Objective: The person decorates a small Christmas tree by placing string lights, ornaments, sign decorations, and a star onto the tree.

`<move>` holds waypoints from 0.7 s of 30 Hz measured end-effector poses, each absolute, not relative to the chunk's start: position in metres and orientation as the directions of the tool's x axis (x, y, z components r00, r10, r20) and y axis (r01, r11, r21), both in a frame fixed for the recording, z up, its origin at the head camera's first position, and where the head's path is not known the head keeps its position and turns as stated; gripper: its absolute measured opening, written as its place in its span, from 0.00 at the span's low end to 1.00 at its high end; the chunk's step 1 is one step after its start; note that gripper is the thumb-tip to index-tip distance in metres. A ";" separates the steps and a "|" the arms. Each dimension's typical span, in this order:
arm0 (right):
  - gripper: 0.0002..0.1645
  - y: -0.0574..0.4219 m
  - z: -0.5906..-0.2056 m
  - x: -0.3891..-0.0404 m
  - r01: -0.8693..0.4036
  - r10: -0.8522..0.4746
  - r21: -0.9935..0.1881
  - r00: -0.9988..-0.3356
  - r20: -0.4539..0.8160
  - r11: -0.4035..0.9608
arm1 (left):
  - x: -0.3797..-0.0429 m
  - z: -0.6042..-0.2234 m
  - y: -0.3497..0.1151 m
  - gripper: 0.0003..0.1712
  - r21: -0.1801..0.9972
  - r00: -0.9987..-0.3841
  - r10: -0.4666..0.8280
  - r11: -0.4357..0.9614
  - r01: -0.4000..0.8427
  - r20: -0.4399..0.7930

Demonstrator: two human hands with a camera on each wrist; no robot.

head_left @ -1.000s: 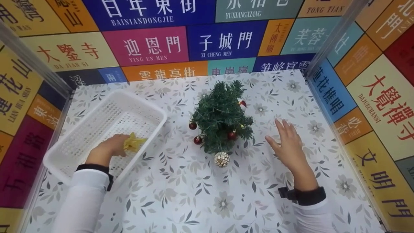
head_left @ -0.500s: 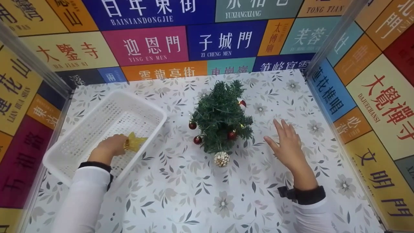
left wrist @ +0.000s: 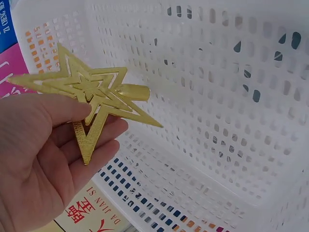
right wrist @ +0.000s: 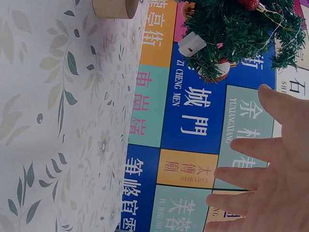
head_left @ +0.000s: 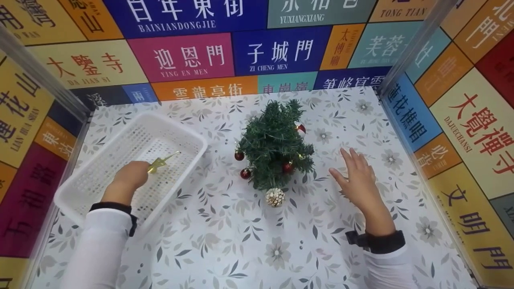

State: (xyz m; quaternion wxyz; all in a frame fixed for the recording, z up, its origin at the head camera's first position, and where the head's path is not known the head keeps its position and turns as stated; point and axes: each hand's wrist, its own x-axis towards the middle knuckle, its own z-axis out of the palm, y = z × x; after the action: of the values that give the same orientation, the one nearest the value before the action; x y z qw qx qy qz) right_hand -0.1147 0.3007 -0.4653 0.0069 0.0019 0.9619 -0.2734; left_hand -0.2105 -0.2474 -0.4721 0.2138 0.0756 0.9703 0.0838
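My left hand (head_left: 127, 180) pinches a gold star tree topper (left wrist: 89, 89) between thumb and fingers, inside the white perforated basket (head_left: 170, 120). In the left wrist view the star's short hollow socket points away from the palm toward the basket wall. A small green Christmas tree (head_left: 277, 140) stands mid-table, hung with red baubles (head_left: 245, 173) and a pale pinecone (head_left: 275, 198) low at the front. To the right of the tree, my right hand (head_left: 357, 180) hovers with spread fingers, touching nothing. The right wrist view shows those fingers (right wrist: 246, 179) apart from the branches.
A floral-patterned cloth (head_left: 241, 241) covers the table. Panels with coloured Chinese place signs (head_left: 277, 52) enclose the back and both sides. In the right wrist view, the tree's wooden base (right wrist: 115, 7) and a small white box (right wrist: 191, 44) among the branches show.
The left hand has lifted and turned the star slightly within the basket, so the head view now sees it nearly edge-on. My right hand and the tree have stayed in place.
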 end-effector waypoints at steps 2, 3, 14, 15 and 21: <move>0.42 0.301 -0.464 -0.115 0.010 0.007 -0.526 -1.000 -0.008 0.851 | -0.211 -0.470 -0.251 0.19 0.210 -0.916 0.168 0.973 0.095 -0.364; 0.42 0.300 -0.464 -0.115 0.009 0.009 -0.524 -1.000 -0.003 0.852 | -0.212 -0.469 -0.252 0.18 0.219 -0.926 0.160 0.972 0.087 -0.342; 0.36 0.297 -0.453 -0.119 -0.025 0.032 -0.570 -0.995 0.090 0.821 | -0.206 -0.434 -0.230 0.19 0.459 -0.995 -0.100 0.885 -0.075 0.030; 0.36 0.296 -0.451 -0.120 -0.030 0.036 -0.577 -0.994 0.103 0.816 | -0.205 -0.429 -0.224 0.19 0.492 -0.991 -0.122 0.867 -0.079 0.056; 0.34 0.290 -0.436 -0.127 -0.058 0.067 -0.629 -0.983 0.173 0.775 | -0.196 -0.403 -0.186 0.15 0.620 -0.947 -0.168 0.784 0.041 0.274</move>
State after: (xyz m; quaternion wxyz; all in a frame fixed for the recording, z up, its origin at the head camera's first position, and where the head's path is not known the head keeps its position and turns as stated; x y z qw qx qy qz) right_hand -0.1272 0.2898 -0.4358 -0.0929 0.0025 0.9375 -0.3353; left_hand -0.1958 -0.1862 -0.4028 -0.1593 -0.0342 0.9309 0.3270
